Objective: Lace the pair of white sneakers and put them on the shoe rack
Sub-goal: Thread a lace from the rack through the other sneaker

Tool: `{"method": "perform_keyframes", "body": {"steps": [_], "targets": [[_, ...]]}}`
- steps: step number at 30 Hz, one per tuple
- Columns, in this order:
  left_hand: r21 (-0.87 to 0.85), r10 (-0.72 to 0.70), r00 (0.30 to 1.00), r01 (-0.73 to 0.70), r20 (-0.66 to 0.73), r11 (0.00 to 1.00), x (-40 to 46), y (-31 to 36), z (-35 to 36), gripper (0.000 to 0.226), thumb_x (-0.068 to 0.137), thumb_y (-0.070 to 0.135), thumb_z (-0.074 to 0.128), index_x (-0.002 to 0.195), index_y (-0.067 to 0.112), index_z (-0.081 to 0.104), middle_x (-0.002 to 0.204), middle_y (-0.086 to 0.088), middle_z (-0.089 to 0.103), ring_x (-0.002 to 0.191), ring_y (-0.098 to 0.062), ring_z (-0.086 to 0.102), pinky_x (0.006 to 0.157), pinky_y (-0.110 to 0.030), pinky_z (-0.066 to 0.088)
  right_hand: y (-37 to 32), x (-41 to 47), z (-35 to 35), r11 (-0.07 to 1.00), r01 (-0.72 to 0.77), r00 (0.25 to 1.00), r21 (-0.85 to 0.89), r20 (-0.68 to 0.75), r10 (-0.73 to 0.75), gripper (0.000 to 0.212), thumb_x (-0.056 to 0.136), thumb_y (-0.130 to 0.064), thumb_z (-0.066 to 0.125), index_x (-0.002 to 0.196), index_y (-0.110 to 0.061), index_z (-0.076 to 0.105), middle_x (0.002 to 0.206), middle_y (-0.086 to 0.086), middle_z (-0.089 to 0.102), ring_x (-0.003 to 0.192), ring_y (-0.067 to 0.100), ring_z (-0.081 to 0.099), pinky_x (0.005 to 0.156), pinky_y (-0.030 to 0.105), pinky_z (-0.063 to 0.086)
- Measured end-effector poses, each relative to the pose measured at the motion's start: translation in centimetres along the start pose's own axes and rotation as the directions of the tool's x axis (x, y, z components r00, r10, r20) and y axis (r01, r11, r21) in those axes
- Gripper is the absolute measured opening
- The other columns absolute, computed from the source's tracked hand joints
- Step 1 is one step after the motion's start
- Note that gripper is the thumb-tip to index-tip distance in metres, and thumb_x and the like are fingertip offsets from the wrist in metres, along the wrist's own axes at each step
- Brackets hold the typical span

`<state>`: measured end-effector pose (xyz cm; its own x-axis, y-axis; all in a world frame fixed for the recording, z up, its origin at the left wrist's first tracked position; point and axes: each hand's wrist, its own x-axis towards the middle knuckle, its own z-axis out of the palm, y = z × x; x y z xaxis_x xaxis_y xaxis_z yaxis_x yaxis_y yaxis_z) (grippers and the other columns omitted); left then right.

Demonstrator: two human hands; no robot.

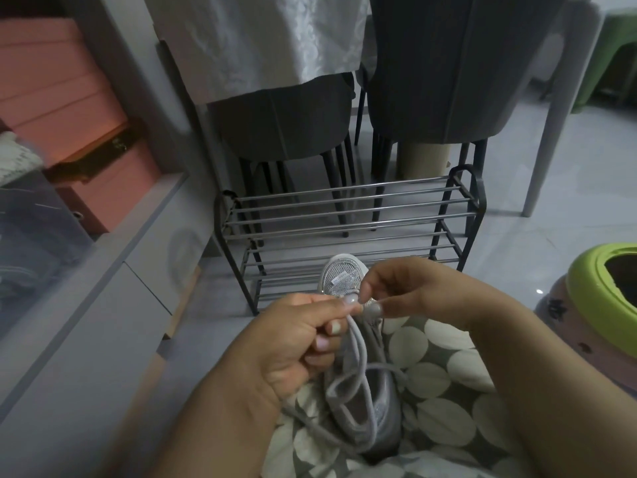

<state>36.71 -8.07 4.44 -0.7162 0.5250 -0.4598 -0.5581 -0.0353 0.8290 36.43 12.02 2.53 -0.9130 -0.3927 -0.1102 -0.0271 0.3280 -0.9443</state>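
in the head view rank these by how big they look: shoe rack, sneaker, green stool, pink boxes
1. shoe rack
2. pink boxes
3. sneaker and green stool: look alike, unsure; hands cover the sneaker, the frame crops the stool.

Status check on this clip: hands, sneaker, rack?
Left hand and right hand both pinch the lace. Sneaker on lap, lacing unfinished. Shoe rack ahead holds no shoes; nothing blocking.

Left hand (pixel 296 336) fingers curled, right hand (pixel 406 291) fingers pinched, fingertips of both meeting, forearms angled inward
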Motion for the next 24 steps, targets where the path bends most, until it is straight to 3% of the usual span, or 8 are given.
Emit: {"method": "perform_keyframes", "body": {"steps": [3,6,8,13,18,21,24], "targets": [[0.022,0.044,0.999,-0.044,0.008,0.999,-0.4,1.2,0.0,0.014,0.075,0.014,0.062,0.077,0.001,0.067,0.049,0.002,0.041,0.033,0.0,0.03,0.033,-0.012,0.015,-1.5,-0.6,0.6,1.0,-0.007,1.0,0.02,0.009,0.007,0.032,0.073,-0.034,0.071,0.091,-0.008,0.068,0.07,-0.005,0.06,0.066,0.008,0.054,0.064,0.021,0.045],[0.033,0.085,0.996,-0.085,0.008,0.996,-0.7,1.9,0.4,0.012,0.074,0.013,0.063,0.076,0.002,0.065,0.05,0.001,0.043,0.034,-0.001,0.032,0.034,-0.013,0.015,-2.4,-0.8,2.2,1.0,0.008,0.998,-0.009,0.064,-0.008,0.036,0.077,-0.04,0.071,0.097,-0.01,0.069,0.076,0.0,0.065,0.067,0.016,0.058,0.067,0.027,0.049],[0.009,0.106,0.994,-0.106,-0.004,0.994,-0.7,2.4,0.5,0.01,0.078,0.011,0.062,0.079,0.0,0.065,0.051,0.001,0.044,0.034,-0.002,0.033,0.033,-0.013,0.017,-2.8,-0.9,3.2,1.0,0.013,0.998,-0.017,0.064,-0.012,0.027,0.08,-0.036,0.07,0.096,-0.015,0.072,0.077,-0.003,0.07,0.069,0.01,0.063,0.068,0.025,0.05],[-0.034,0.176,0.983,-0.178,-0.049,0.983,-1.0,4.1,0.2,0.013,0.075,0.011,0.061,0.069,0.004,0.071,0.05,0.002,0.046,0.034,-0.001,0.033,0.032,-0.012,0.018,-3.1,-1.6,2.8,0.998,-0.041,0.997,-0.055,0.068,0.044,0.014,0.086,-0.025,0.066,0.081,-0.012,0.071,0.06,-0.004,0.058,0.052,0.007,0.048,0.051,0.02,0.041],[-0.029,0.242,0.965,-0.246,-0.095,0.969,-1.1,4.2,-0.6,0.013,0.073,0.014,0.063,0.072,0.003,0.07,0.06,0.0,0.05,0.044,-0.003,0.038,0.035,-0.012,0.022,-2.5,-2.8,0.4,0.99,-0.105,0.994,-0.093,0.028,0.108,0.01,0.073,-0.037,0.069,0.068,-0.028,0.069,0.058,-0.001,0.061,0.056,0.016,0.056,0.055,0.024,0.047],[0.056,0.297,0.953,-0.295,-0.053,0.954,-1.1,3.4,-1.1,0.015,0.078,0.017,0.059,0.081,0.002,0.063,0.074,-0.006,0.053,0.055,-0.006,0.048,0.042,-0.014,0.037,-1.8,-3.0,-0.6,0.995,-0.1,0.995,-0.011,-0.016,0.1,0.01,0.074,-0.03,0.069,0.075,-0.02,0.072,0.067,0.007,0.065,0.064,0.026,0.06,0.058,0.026,0.051],[0.232,0.357,0.934,-0.354,0.032,0.906,-1.5,2.7,-1.8,0.017,0.081,0.02,0.058,0.077,0.006,0.065,0.074,-0.005,0.059,0.06,-0.009,0.055,0.05,-0.017,0.047,-1.8,-2.7,-0.6,0.966,-0.068,0.998,0.251,0.019,0.065,0.012,0.078,-0.017,0.062,0.079,-0.007,0.069,0.067,0.011,0.063,0.06,0.02,0.061,0.056,0.023,0.052]]}}
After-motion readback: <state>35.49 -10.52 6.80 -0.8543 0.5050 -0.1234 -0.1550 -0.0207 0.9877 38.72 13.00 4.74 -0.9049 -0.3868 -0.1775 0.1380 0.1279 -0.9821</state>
